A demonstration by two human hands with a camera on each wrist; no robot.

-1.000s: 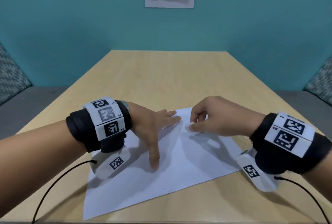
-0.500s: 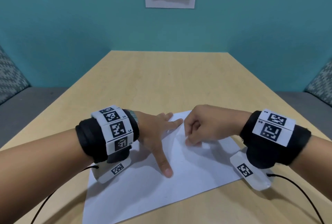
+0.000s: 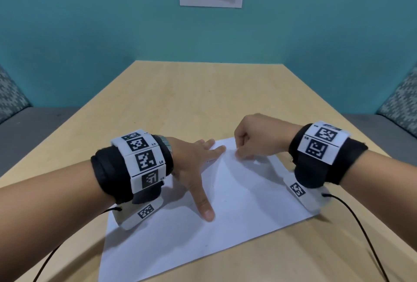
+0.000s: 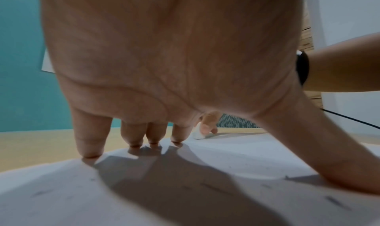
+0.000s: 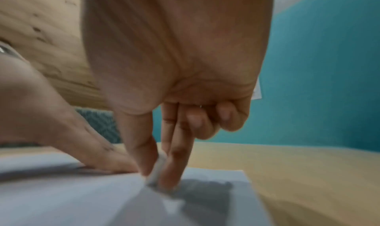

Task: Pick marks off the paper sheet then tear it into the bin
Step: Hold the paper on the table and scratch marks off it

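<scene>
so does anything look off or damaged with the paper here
Nothing damaged: the paper lies flat and untorn on the table, though turned askew to its edges. The left hand presses it down; the right hand pinches a small white eraser against it.

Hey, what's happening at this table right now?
A person is working on a white paper sheet lying flat on a wooden table. Their left hand presses it down with spread fingers. Their right hand pinches a small white eraser against the sheet near its far corner. The sheet is untorn; faint marks remain, and no bin is visible.
</scene>
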